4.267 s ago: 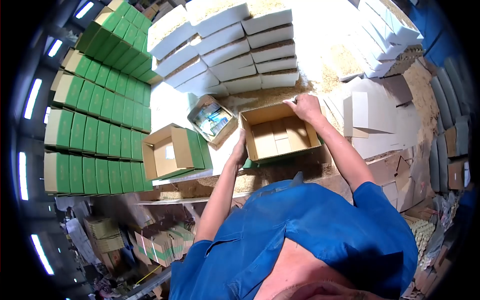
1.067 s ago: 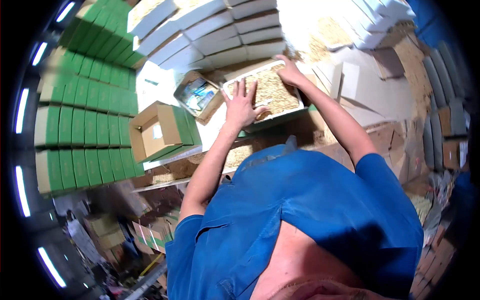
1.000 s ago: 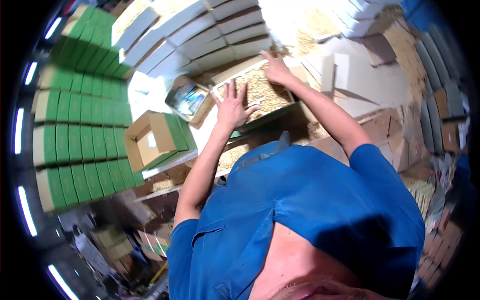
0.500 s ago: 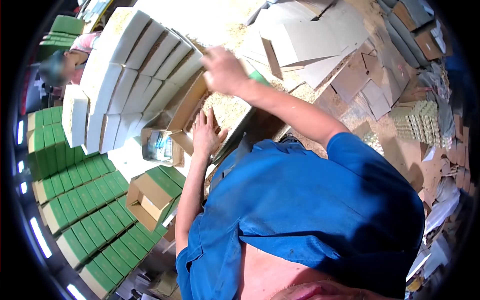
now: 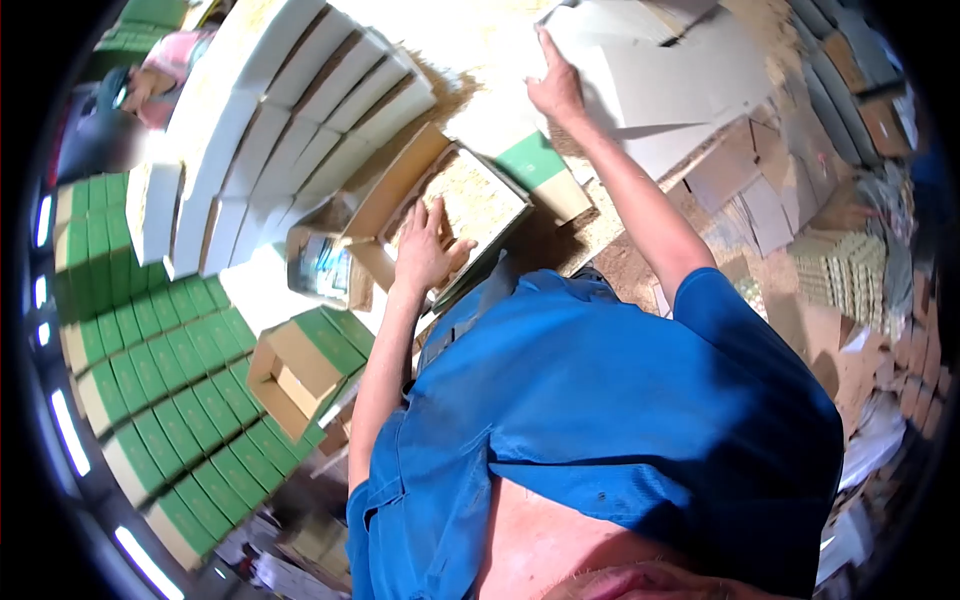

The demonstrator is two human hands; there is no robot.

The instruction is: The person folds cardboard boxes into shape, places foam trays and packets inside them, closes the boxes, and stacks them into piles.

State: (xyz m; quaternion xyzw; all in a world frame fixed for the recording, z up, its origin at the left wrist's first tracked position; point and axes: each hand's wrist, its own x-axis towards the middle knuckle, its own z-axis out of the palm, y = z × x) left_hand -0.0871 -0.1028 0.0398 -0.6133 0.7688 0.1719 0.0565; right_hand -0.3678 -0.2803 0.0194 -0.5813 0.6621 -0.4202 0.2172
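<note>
An open cardboard box point(image 5: 395, 185) with a green and brown flap point(image 5: 545, 165) stands in front of my body. Pale wood-shaving-like filling point(image 5: 475, 195) fills much of it. My left hand point(image 5: 428, 250) lies with spread fingers on the filling, near the box's near left side. Farther off, my right hand point(image 5: 560, 90) is by the edge of a large pale cardboard sheet point(image 5: 660, 80). Its index finger is stretched out and nothing shows in its grip; whether it touches the sheet I cannot tell.
White blocks point(image 5: 290, 130) with crumbly tops are stacked at the left. Rows of green boxes point(image 5: 180, 390) stand below them. An open brown box point(image 5: 300, 375) and a small box of packets point(image 5: 325, 270) are nearer. Egg-tray-like stacks point(image 5: 840, 270) lie right. Another person point(image 5: 150, 95) is at upper left.
My right hand has moved from above the box, away and to the right, to the cardboard sheet. The green flap has come into fuller view. My left hand stays on the filling.
</note>
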